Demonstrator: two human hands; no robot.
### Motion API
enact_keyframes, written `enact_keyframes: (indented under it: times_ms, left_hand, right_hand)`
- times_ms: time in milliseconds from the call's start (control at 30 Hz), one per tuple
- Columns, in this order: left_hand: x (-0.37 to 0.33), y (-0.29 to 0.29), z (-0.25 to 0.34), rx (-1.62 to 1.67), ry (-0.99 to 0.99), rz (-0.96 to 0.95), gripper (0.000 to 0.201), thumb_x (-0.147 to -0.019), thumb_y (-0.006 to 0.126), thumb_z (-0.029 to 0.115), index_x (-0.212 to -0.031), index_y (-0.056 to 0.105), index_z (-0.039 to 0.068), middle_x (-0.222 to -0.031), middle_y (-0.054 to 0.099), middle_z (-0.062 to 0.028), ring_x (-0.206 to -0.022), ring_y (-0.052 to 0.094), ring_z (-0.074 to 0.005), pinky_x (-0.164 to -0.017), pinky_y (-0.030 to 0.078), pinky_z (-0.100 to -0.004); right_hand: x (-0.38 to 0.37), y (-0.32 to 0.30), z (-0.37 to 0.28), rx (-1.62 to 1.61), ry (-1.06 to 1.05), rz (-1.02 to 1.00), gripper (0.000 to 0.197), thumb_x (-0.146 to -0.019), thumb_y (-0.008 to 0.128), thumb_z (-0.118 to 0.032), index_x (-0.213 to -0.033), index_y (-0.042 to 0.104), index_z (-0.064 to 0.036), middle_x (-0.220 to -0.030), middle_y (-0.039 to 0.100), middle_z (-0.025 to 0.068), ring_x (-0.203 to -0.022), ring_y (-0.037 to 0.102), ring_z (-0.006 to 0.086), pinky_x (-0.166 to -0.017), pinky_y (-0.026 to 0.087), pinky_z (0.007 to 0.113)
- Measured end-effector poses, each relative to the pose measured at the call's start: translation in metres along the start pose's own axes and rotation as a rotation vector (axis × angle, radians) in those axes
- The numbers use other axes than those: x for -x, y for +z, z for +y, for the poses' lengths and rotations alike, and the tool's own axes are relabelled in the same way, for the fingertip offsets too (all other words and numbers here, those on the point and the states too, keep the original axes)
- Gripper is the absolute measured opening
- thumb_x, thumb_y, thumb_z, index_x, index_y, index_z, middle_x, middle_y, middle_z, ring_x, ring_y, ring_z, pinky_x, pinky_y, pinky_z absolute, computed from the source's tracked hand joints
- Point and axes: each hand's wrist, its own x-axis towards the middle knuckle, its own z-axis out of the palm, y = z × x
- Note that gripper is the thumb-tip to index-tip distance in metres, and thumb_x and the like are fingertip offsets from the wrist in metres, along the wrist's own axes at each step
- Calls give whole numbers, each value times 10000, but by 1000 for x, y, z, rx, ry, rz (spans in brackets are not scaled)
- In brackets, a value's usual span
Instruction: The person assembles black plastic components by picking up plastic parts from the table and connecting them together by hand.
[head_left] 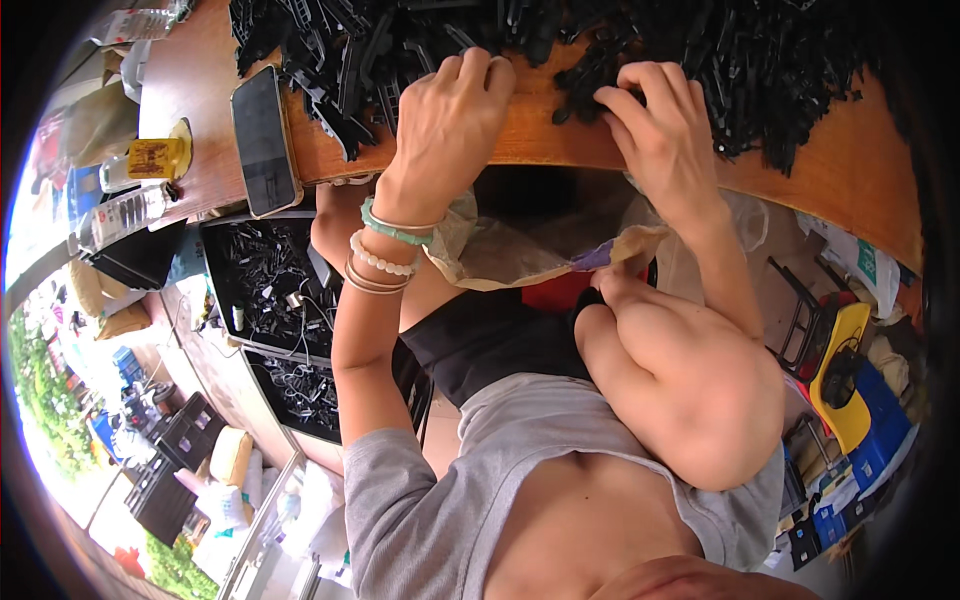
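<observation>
Apparently picking over black plastic parts [760, 80], heaped beyond and beside the fingertips [602, 95]; find left hand [450, 125] with fingers curled together, right hand [668, 140] with fingers slightly apart; cannot tell grip of either. Likely needs a light pinch next.

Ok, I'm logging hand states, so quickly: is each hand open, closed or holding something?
Left hand: fingers curled by the black parts; whether it holds any is hidden.
Right hand: half-curled near those parts; can't tell if it holds anything.

Blown-out daylight at left, dark curved fisheye edges.
</observation>
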Motion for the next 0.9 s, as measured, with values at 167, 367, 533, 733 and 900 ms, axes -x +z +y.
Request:
enact_keyframes:
  times_ms: [167,367,533,733,900]
  left_hand:
    - [12,5,10,183,-68,1,161,-733,627,51,-877,557,32,-804,512,-78,-662,577,-210,-509,483,-298]
    - [8,14,26,113,-348,17,171,-856,656,166,-845,517,68,-765,489,-77,-600,578,-232,-460,447,-327]
    - [25,10,46,262,-527,116,260,-804,733,223,-819,521,73,-740,530,-81,-585,590,-263,-458,434,-354]
    - [27,1,56,522,-761,251,187,-829,700,103,-918,546,45,-716,610,-80,-537,599,-195,-477,451,-297]
    - [24,3,64,984,-846,332,200,-881,615,19,-1064,539,-10,-799,657,-99,-608,648,-136,-520,494,-252]
  right_hand:
    - [0,3,3,24,-99,-42,189,-690,650,-15,-876,648,-50,-931,545,31,-929,514,200,-771,388,339]
    - [-9,2,-1,-33,-78,-146,312,-669,692,2,-955,594,-75,-939,558,28,-947,518,207,-778,386,354]
    - [-8,17,7,-112,-65,2,350,-675,712,13,-984,584,-89,-940,588,22,-965,553,211,-823,393,359]
    - [-14,22,15,-303,104,328,229,-749,734,-18,-957,664,-84,-965,655,31,-987,599,227,-868,433,350]
    - [-19,15,25,-504,171,393,217,-823,694,8,-1034,648,-10,-1068,679,47,-976,636,141,-869,485,268]
